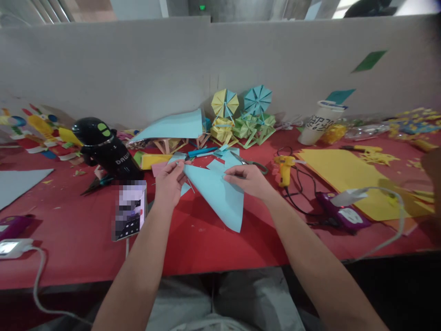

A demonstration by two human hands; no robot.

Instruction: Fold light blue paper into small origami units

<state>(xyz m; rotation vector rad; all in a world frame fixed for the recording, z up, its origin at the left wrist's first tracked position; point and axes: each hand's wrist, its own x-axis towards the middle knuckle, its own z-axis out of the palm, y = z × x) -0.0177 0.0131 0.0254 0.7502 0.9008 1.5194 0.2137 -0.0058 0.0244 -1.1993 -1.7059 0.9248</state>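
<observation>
I hold a light blue folded sheet of paper [217, 193] above the red table [86, 239]. My left hand [170, 181] pinches its upper left corner, fingers closed on the paper. My right hand [250, 179] grips the upper right edge, fingers curled onto it. The sheet hangs down to a point toward me. Small blue paper scraps [225, 155] lie just behind it, next to scissors [250, 162] and a blue pen [201, 151].
A phone [129, 210] leans on a black stand [105, 149] at left. A yellow glue gun [285, 168] with cord, a purple device [344, 216] and yellow paper [347, 172] lie at right. Folded paper pinwheels [241, 115] and a white cup [319, 123] stand by the grey partition.
</observation>
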